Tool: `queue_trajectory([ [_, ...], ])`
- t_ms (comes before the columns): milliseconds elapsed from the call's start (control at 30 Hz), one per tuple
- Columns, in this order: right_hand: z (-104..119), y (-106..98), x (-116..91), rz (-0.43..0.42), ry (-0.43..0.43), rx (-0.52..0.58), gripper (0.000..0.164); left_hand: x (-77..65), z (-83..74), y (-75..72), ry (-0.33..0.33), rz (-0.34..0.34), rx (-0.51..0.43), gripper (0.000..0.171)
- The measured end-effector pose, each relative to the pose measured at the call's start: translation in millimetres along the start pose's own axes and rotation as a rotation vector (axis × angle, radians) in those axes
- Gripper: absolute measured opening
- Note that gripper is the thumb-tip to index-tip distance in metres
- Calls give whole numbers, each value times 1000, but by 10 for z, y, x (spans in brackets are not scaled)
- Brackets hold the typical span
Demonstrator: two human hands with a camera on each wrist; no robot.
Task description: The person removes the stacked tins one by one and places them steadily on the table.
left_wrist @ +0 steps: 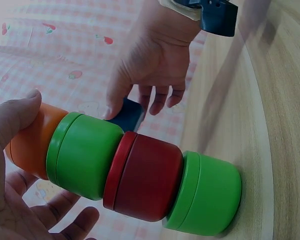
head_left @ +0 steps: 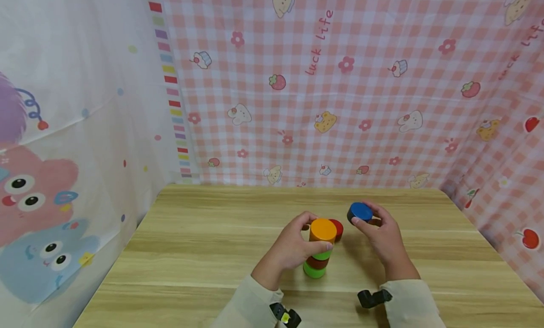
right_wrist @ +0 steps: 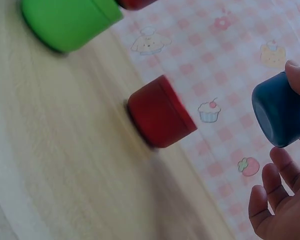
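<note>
Head view: the stacked orange block [head_left: 323,230] is clamped by fingers of the left hand [head_left: 291,245]; at its two o'clock, the blue block [head_left: 360,212] is pinched by the right hand [head_left: 386,239].

A cloth-walled booth: checked cloth [head_left: 314,94] and white cartoon cloth [head_left: 106,153] enclose a wood-grain bench [head_left: 199,238].

The pink checked cloth [head_left: 374,94] says "luck life" in red letters [head_left: 320,42] that climb up on a slant; near the right edge, a second "luck life" [head_left: 519,50] shows on the pink cloth too; down low, some tiny letters [head_left: 301,184] are too small to read for sure.
</note>
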State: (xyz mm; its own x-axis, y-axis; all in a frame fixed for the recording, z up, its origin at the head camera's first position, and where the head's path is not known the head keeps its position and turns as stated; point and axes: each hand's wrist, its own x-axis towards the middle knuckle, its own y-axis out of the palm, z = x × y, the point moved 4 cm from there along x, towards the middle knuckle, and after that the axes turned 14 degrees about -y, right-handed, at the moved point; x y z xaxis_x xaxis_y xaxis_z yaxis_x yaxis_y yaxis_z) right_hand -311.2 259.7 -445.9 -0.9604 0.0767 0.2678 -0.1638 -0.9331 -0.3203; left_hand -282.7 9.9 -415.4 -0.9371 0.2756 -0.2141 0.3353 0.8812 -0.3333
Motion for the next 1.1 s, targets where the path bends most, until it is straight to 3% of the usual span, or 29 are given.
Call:
queue_trajectory([
  [767, -438, -25, 15, 56, 64, -76, 81, 15, 5, -4, -6, -3, 12, 43],
  [1100, -494, -19, 5, 60, 81, -80, 80, 8, -1, 0, -11, -4, 8, 42],
])
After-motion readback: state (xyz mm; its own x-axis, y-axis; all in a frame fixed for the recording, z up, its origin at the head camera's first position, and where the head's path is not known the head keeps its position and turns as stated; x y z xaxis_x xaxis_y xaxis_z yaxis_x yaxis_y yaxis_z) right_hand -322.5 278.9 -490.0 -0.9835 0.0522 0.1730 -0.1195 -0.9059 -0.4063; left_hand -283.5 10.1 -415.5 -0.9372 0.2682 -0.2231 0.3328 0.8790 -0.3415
